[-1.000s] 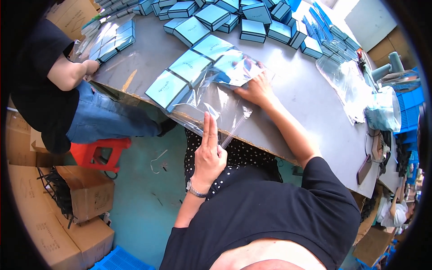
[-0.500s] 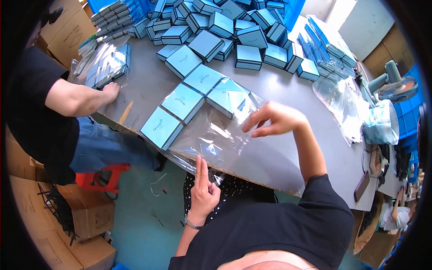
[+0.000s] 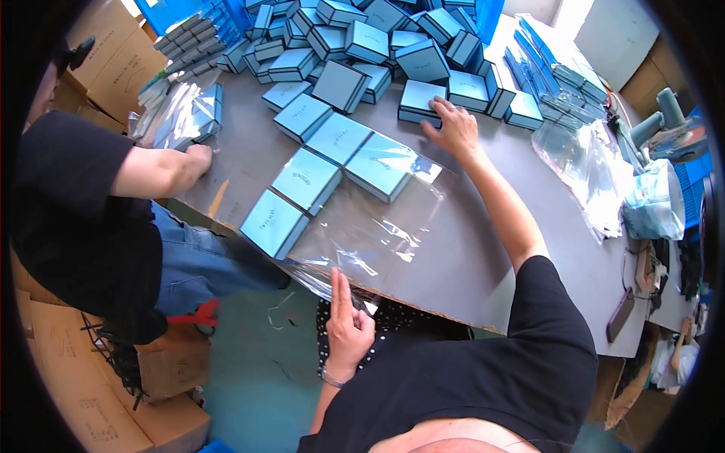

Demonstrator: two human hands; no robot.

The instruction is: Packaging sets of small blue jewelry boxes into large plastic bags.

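At the near table edge, my left hand (image 3: 350, 332) has two fingers stretched out and the others curled, closed on the edge of a clear plastic bag (image 3: 355, 257). The bag spreads over the tabletop beside several pale-blue gift boxes (image 3: 306, 179), which lie flat in a stepped, touching group. Part of the film covers the rightmost box (image 3: 380, 164) of that group. Farther off, my right hand (image 3: 458, 132) grips the right end of a single gift box (image 3: 423, 97) at the front of the pile, fingers on top and thumb at its near side.
A heap of gift boxes (image 3: 370, 41) fills the far table. Loose clear bags (image 3: 585, 174) lie at right, near a fan (image 3: 664, 124) and a phone (image 3: 621, 315). At left, a co-worker's hand (image 3: 199, 159) rests by wrapped boxes (image 3: 198, 117). Cartons (image 3: 175, 370) stand on the floor.
My right hand has let go of the plastic bag and moved away to a box at the pile. The bag now lies flatter. My left hand has stayed at the table edge.
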